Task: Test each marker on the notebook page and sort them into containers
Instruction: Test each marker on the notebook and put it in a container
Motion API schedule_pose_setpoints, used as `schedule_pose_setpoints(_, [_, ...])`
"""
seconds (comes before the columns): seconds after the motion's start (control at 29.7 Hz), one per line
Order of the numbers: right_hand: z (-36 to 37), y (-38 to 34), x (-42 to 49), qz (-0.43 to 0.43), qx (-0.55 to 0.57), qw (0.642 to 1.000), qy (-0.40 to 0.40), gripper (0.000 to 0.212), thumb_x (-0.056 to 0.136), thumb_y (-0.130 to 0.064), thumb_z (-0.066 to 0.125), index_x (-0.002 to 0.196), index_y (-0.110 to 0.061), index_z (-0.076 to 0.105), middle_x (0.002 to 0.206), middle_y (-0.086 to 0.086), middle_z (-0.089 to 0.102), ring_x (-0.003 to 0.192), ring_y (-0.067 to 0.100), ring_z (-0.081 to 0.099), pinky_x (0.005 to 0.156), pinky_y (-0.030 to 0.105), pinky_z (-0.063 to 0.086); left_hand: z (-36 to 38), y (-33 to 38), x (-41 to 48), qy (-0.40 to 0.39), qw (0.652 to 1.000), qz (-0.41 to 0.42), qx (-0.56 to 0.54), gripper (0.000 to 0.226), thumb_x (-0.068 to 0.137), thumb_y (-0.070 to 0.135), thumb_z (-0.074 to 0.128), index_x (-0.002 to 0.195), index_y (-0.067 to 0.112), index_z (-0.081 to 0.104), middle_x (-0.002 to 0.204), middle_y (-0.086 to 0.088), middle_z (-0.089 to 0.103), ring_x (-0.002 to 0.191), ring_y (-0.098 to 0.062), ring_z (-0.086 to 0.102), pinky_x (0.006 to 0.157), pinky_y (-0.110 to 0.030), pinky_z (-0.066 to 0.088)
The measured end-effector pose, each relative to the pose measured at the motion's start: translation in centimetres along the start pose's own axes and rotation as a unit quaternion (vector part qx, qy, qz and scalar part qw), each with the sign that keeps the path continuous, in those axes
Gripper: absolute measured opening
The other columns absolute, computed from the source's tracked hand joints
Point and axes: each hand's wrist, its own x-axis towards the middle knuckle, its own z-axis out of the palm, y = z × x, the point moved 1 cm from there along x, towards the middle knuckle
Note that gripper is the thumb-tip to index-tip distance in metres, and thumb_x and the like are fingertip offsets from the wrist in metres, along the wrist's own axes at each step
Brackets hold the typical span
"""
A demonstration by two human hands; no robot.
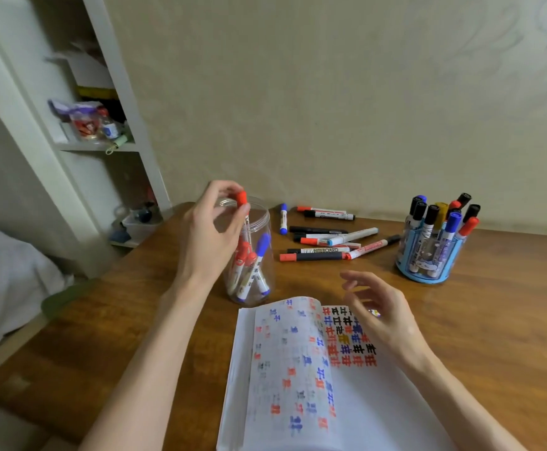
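Notebook [298, 369] lies open on the desk [509, 304], pages covered in coloured marks. Clear jar [264, 219] and blue holder [428, 268] stand behind it — loose markers [317, 256] lie between them. Left grip [213, 229] pinches a red-capped marker [241, 198] at the jar's mouth; right grip [386, 317] hovers released above the page.

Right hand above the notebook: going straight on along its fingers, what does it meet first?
Probably the pile of loose markers lying on the brown wooden table, just beyond the open notebook. The right hand hangs above the page, so depth is uncertain.
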Motion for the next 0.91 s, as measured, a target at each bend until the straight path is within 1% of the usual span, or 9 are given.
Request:
schedule_pose_setpoints(0.1, [0.0,0.2,0.0,-0.003,-0.005,1.0,0.005,0.031,0.1,-0.019,0.067,0.129,-0.031,0.068,0.114,-0.013,0.07,0.102,0.007,0.072,0.085,0.031,0.065,0.1,-0.6,-0.8,-0.002,1.0,0.016,0.021,0.018,0.101,0.02,0.065,0.117,0.015,0.06,0.109,0.006,0.069,0.102,-0.005,0.069,0.083,-0.031,0.061])
schedule_pose_setpoints(0.24, [0.0,0.5,-0.1,0.001,-0.009,1.0,0.004,0.031,0.101,-0.021,0.067,0.128,-0.035,0.067,0.114,-0.014,0.07,0.101,0.005,0.072,0.084,0.03,0.064,0.2,-1.4,-1.6,-0.006,0.994,0.058,0.093,0.029,0.099,0.04,0.066,0.117,0.017,0.063,0.108,0.007,0.068,0.102,-0.007,0.064,0.095,-0.045,0.053])
schedule_pose_setpoints(0.34, [0.1,0.7,-0.2,0.002,-0.012,1.0,0.003,0.031,0.101,-0.021,0.067,0.127,-0.037,0.067,0.113,-0.015,0.069,0.1,0.006,0.072,0.084,0.03,0.064,0.7,-2.9,-2.4,-0.046,0.977,0.077,0.194,0.052,0.088,0.064,0.068,0.109,0.017,0.066,0.116,0.003,0.064,0.113,-0.013,0.058,0.102,-0.046,0.046])
schedule_pose_setpoints(0.4, [0.1,0.8,-0.2,0.004,-0.014,1.0,0.002,0.031,0.101,-0.022,0.067,0.127,-0.04,0.067,0.113,-0.016,0.069,0.101,0.007,0.072,0.084,0.032,0.064,0.9,-3.5,-2.7,-0.053,0.974,0.064,0.213,0.057,0.082,0.069,0.067,0.102,0.015,0.065,0.12,0.001,0.061,0.117,-0.016,0.055,0.1,-0.042,0.047])
schedule_pose_setpoints(0.47, [0.1,1.0,-0.2,0.007,-0.016,1.0,0.003,0.031,0.1,-0.024,0.067,0.127,-0.041,0.066,0.114,-0.016,0.069,0.102,0.007,0.072,0.085,0.033,0.065,1.0,-3.5,-2.7,-0.049,0.976,0.056,0.204,0.055,0.08,0.067,0.069,0.096,0.015,0.062,0.116,0.001,0.06,0.115,-0.014,0.053,0.096,-0.041,0.05])
schedule_pose_setpoints(0.54, [0.0,1.1,-0.2,0.011,-0.016,1.0,0.005,0.031,0.1,-0.025,0.067,0.126,-0.041,0.066,0.114,-0.017,0.069,0.102,0.008,0.071,0.085,0.034,0.065,1.1,-3.3,-2.6,-0.051,0.979,0.052,0.189,0.055,0.079,0.066,0.07,0.101,0.015,0.064,0.118,0.0,0.059,0.116,-0.014,0.052,0.095,-0.041,0.052])
schedule_pose_setpoints(0.71, [-0.2,1.1,-0.1,0.016,-0.019,1.0,0.01,0.028,0.1,-0.025,0.067,0.126,-0.038,0.068,0.112,-0.016,0.07,0.102,0.006,0.072,0.085,0.034,0.065,2.0,-2.9,-3.4,-0.004,0.987,0.068,0.144,0.065,0.081,0.062,0.073,0.121,0.012,0.066,0.133,-0.006,0.059,0.132,-0.02,0.049,0.111,-0.037,0.04])
schedule_pose_setpoints(0.81, [-0.3,1.1,0.0,0.027,-0.019,0.999,0.005,0.027,0.101,-0.024,0.066,0.126,-0.034,0.068,0.112,-0.014,0.07,0.103,0.006,0.071,0.086,0.033,0.065,3.3,-0.8,-4.9,0.076,0.984,0.111,0.116,0.046,0.083,0.042,0.084,0.112,0.008,0.072,0.123,-0.01,0.063,0.121,-0.024,0.054,0.102,-0.039,0.046])
schedule_pose_setpoints(0.91, [-0.5,1.0,0.1,0.039,-0.021,0.999,0.004,0.026,0.101,-0.022,0.066,0.126,-0.031,0.069,0.111,-0.013,0.071,0.102,0.007,0.072,0.085,0.032,0.064,5.2,1.8,-6.4,0.051,0.986,0.147,0.051,0.031,0.086,0.031,0.084,0.106,0.01,0.073,0.112,-0.005,0.065,0.109,-0.019,0.06,0.091,-0.037,0.053])
